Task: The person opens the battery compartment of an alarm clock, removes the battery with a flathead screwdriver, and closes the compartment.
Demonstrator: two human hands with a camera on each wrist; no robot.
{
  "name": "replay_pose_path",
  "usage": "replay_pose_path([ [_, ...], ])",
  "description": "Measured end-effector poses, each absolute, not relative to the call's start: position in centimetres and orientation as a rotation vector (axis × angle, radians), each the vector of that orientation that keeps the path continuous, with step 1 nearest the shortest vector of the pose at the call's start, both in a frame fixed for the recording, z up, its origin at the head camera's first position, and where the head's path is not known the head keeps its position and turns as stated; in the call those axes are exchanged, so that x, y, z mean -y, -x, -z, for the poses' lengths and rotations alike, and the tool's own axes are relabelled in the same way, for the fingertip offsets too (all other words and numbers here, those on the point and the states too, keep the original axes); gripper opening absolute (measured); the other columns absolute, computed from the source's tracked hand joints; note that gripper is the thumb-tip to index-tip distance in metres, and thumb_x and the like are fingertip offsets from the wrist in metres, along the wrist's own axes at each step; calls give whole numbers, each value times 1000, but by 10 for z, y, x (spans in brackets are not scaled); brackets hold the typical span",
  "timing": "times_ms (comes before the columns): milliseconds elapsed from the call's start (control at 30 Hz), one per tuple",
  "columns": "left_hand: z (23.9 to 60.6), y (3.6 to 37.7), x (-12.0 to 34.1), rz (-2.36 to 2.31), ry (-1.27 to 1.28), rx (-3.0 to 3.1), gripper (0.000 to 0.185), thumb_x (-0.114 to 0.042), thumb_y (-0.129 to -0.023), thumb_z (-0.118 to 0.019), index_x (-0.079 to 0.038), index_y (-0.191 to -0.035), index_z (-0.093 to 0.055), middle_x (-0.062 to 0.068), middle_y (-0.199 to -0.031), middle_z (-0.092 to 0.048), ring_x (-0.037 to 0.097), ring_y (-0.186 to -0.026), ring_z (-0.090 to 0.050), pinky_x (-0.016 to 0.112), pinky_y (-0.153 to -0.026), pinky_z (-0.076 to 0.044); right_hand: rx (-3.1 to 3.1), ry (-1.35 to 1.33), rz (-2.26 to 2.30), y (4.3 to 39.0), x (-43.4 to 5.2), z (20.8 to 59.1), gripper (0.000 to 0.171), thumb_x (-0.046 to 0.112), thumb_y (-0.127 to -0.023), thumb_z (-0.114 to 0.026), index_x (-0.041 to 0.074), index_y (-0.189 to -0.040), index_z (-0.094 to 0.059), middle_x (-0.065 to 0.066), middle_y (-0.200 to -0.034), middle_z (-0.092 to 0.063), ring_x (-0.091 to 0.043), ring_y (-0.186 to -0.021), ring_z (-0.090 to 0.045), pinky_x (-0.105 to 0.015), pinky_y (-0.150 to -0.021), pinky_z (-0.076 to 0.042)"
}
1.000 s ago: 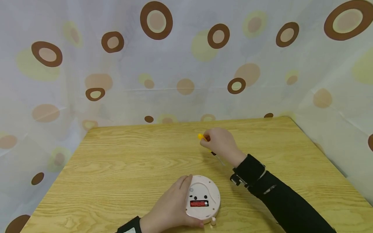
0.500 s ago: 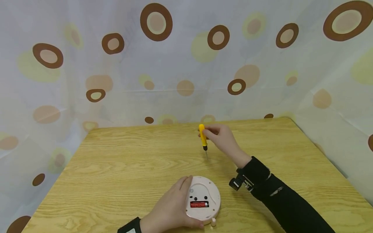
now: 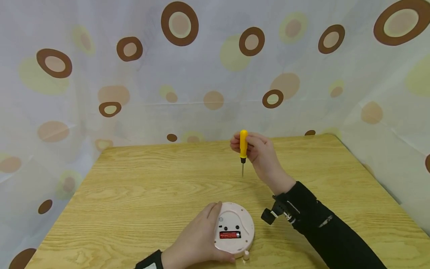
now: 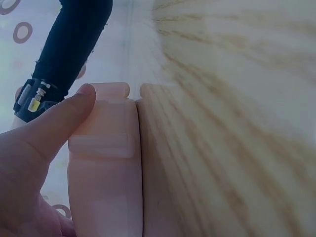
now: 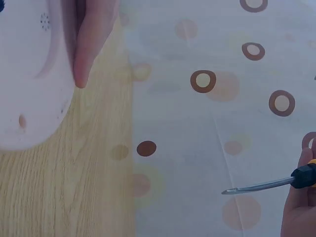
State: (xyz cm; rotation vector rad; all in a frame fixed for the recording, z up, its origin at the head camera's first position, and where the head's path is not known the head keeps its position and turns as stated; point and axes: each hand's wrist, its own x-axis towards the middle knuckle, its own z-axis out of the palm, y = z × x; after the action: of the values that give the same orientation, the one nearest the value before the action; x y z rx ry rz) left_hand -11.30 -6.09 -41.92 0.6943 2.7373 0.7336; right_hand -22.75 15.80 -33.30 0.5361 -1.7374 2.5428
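one small peg [image 3: 246, 255], maybe knob, beside clock [image 3: 235, 228]; dotted curtain [image 3: 208, 74] behind.

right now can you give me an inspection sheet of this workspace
surface: light wooden table, bare grain visible around the work
job's things: round pale pink clock lying face down, red battery in its open back; yellow-handled screwdriver held upright above the table, tip down
clutter: small pale piece on the table at the clock's near edge, too small to identify
fingers: left hand grips the clock's left side, thumb on its rim; right hand pinches the screwdriver handle
cables: nothing seen
surroundings: white curtain with brown and yellow circles behind and beside the table; black sleeve with a wrist camera on the right arm
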Motion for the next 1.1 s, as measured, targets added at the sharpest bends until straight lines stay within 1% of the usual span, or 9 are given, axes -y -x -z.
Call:
replay_pose_path([
  [133,419,113,61,-736,-698,-2737,138,-71,-61,-94,-4,-165,-32,15,-163,-45,29,-144,-53,49,-118,-49,1702,-537,-2575,225,-158,331,42,9,-112,-38,13,-102,-79,1,-95,-78,-10,-89,-76,-26,-92,-63],
  [233,419,113,61,-737,-697,-2735,139,-72,-62,-94,-4,-165,-32,14,-163,-45,29,-144,-53,49,-118,-49,1710,-492,-2578,225,-158,331,38,9,-111,-39,11,-102,-76,1,-93,-75,-10,-85,-73,-24,-88,-64],
  [333,420,113,61,-731,-705,-2736,138,-73,-62,-94,-4,-165,-32,14,-163,-45,29,-144,-52,49,-118,-49,1747,-425,-2560,225,-156,333,34,10,-110,-38,9,-99,-70,1,-88,-69,-10,-77,-65,-20,-79,-61],
  [400,420,113,62,-731,-711,-2735,138,-73,-62,-93,-4,-165,-32,14,-163,-45,29,-144,-52,49,-118,-49,1777,-393,-2542,224,-155,336,32,11,-109,-34,10,-97,-64,1,-82,-64,-10,-70,-58,-17,-70,-54],
  [467,420,113,62,-732,-714,-2735,138,-72,-62,-94,-4,-165,-32,14,-163,-45,29,-144,-52,49,-118,-49,1809,-375,-2524,224,-155,338,32,12,-108,-29,11,-95,-58,2,-76,-59,-10,-64,-50,-19,-63,-45],
  [567,420,113,62,-737,-717,-2738,138,-71,-62,-94,-3,-165,-32,15,-163,-45,29,-144,-52,49,-118,-50,1838,-379,-2527,223,-154,340,29,14,-105,-22,12,-91,-48,4,-68,-50,-10,-58,-40,-22,-59,-33],
  [733,422,113,62,-731,-739,-2769,138,-69,-62,-96,-2,-164,-32,15,-162,-46,28,-143,-53,47,-118,-50,1809,-384,-2594,222,-154,343,26,17,-98,-20,14,-83,-41,10,-60,-36,-8,-51,-29,-23,-53,-19],
  [867,422,113,62,-727,-744,-2780,137,-68,-62,-96,-2,-164,-33,15,-161,-47,28,-142,-54,46,-118,-50,1763,-373,-2632,222,-154,346,27,17,-94,-21,16,-75,-40,13,-55,-32,-5,-46,-26,-24,-50,-14],
  [1100,421,112,61,-737,-728,-2763,137,-68,-62,-96,-2,-164,-32,15,-162,-46,28,-143,-53,47,-118,-50,1660,-299,-2643,222,-155,350,32,17,-96,-17,17,-74,-41,12,-55,-31,-7,-47,-24,-30,-55,-10],
])
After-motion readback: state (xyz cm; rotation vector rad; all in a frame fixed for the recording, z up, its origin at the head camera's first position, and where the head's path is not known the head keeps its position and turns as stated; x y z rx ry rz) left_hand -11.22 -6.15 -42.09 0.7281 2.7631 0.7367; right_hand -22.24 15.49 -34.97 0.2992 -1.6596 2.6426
